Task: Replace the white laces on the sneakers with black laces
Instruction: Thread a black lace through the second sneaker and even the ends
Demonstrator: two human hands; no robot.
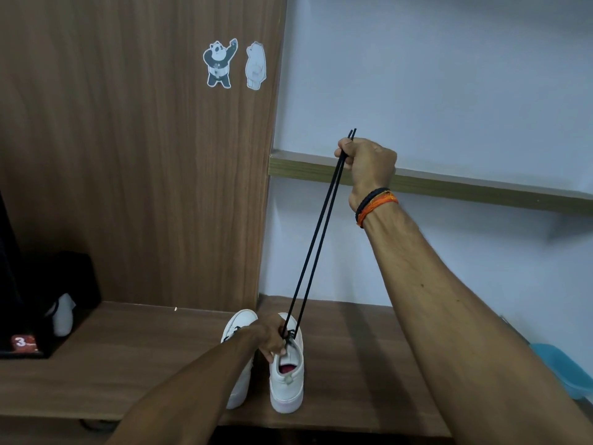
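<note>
The thin black laces (pixel 316 232) are running as two tight strands from the right white canvas sneaker (pixel 286 367) up and to the right, their long axis steeply slanted. The right hand (pixel 369 165) is raised high, its fingers (pixel 345 148) closed around both strands, the tips sticking out above the fist. The left hand (pixel 272 338) is pressing on this sneaker, fingers closed around the laces near the eyelets. Both sneakers are standing on the brown wooden worktop (pixel 128 374), toes pointing away. The left white sneaker (pixel 239 329) is partly hidden behind the left forearm, so its lacing is hard to make out.
</note>
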